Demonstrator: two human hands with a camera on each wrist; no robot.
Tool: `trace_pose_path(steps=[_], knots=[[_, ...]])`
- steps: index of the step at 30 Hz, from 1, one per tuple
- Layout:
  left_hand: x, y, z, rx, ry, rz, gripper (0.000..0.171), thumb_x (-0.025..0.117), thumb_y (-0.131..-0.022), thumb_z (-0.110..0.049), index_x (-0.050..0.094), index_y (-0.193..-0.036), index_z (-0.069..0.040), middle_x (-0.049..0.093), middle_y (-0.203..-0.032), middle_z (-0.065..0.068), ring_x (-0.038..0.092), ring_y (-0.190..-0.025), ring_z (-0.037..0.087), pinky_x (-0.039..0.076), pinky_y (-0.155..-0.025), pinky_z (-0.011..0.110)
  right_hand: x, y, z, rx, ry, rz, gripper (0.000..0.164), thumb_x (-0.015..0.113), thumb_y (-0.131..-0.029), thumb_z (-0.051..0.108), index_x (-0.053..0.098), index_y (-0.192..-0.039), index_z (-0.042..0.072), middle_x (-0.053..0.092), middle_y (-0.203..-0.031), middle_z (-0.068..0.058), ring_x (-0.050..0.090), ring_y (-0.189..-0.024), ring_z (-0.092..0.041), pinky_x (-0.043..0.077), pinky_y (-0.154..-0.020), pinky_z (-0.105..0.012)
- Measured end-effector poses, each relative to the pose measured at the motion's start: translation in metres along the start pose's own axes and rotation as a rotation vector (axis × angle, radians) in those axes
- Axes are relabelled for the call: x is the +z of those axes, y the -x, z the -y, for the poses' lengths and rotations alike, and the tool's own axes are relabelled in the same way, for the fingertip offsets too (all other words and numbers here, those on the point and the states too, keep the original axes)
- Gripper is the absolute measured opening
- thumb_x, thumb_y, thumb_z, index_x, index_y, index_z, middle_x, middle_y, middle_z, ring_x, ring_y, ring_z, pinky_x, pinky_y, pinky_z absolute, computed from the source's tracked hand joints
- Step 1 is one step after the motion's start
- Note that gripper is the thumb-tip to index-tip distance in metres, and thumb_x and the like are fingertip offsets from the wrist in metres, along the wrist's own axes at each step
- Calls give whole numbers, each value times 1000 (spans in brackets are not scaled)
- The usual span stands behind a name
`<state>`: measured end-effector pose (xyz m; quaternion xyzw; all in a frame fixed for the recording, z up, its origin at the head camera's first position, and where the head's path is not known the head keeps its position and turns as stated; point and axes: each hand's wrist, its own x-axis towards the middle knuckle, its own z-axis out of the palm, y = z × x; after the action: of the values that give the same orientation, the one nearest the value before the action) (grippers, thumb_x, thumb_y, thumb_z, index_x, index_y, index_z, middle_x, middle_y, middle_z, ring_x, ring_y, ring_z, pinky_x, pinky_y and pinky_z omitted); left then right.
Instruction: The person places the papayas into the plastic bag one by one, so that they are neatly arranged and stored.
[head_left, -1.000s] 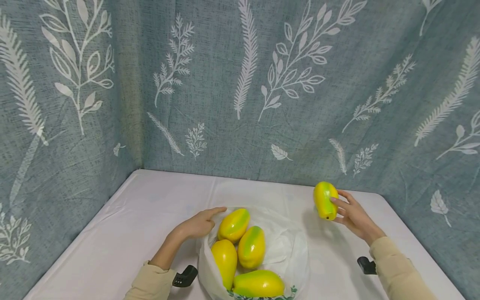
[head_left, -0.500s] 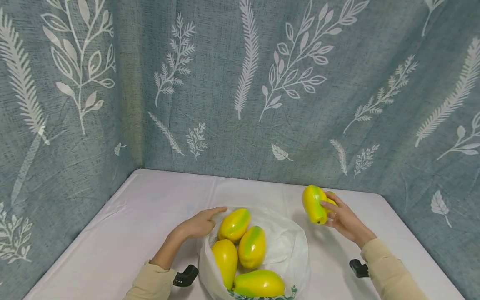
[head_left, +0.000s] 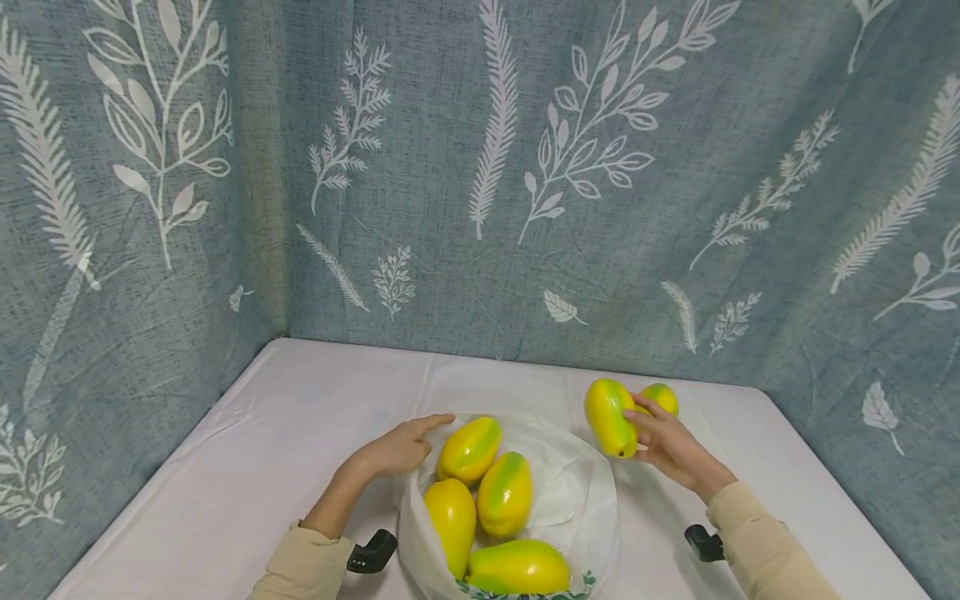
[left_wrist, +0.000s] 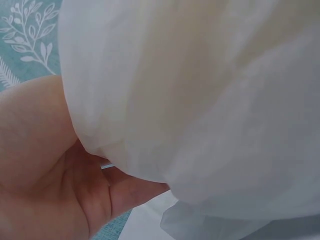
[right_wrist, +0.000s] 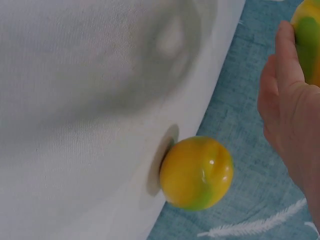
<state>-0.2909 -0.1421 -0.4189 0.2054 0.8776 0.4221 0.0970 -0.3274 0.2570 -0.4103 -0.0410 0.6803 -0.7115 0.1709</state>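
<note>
A white plastic bag (head_left: 573, 479) stands with its mouth wide, and several yellow-green papayas (head_left: 504, 494) lie inside it. My left hand (head_left: 396, 448) holds the bag's left rim. In the left wrist view the bag's pale wall (left_wrist: 200, 100) fills most of the picture, and the fingertips are hidden behind it. Right of the bag, my right hand (head_left: 671, 442) grips a papaya (head_left: 609, 417) above the table, its narrow end pointing down. Behind that hand, one more papaya (head_left: 662, 398) rests on the table; the right wrist view shows this papaya (right_wrist: 196, 172) on the white cloth.
A white cloth covers the table (head_left: 315, 392). A blue-grey curtain (head_left: 420, 183) with white leaf prints hangs along the back and sides. Green leaf print (head_left: 588, 581) shows on the bag's near edge. A black device sits at each wrist.
My right hand has moved left toward the bag with the papaya, which is lower now. The papaya behind has come into sight. My left hand and the bag stay put.
</note>
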Motion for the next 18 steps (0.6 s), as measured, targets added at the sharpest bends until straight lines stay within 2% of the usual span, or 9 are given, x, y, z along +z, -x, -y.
trace_pose_path(steps=[8, 14, 18], knots=[[1, -2, 1, -21, -5, -4, 56, 33, -86, 8, 42, -141, 2, 39, -145, 20, 42, -117, 29, 33, -92, 46, 5, 3, 1, 23, -21, 70, 68, 43, -102, 22, 1, -153, 7, 38, -134, -12, 54, -108, -20, 46, -92, -44], [0, -2, 1, -22, -1, -8, 56, 33, -86, 8, 42, -141, 2, 40, -144, 20, 42, -120, 29, 33, -95, 47, 11, 5, 4, 32, -25, 192, 68, 41, -102, 22, -1, -152, 3, 48, -125, -5, 57, -106, -20, 48, -90, -42], [0, -3, 1, -20, 12, -10, 56, 33, -86, 8, 42, -141, 3, 40, -144, 21, 39, -126, 32, 31, -102, 50, 16, 4, 4, 42, -31, 291, 66, 40, -103, 20, 0, -151, 2, 53, -122, -5, 57, -105, -21, 49, -88, -43]])
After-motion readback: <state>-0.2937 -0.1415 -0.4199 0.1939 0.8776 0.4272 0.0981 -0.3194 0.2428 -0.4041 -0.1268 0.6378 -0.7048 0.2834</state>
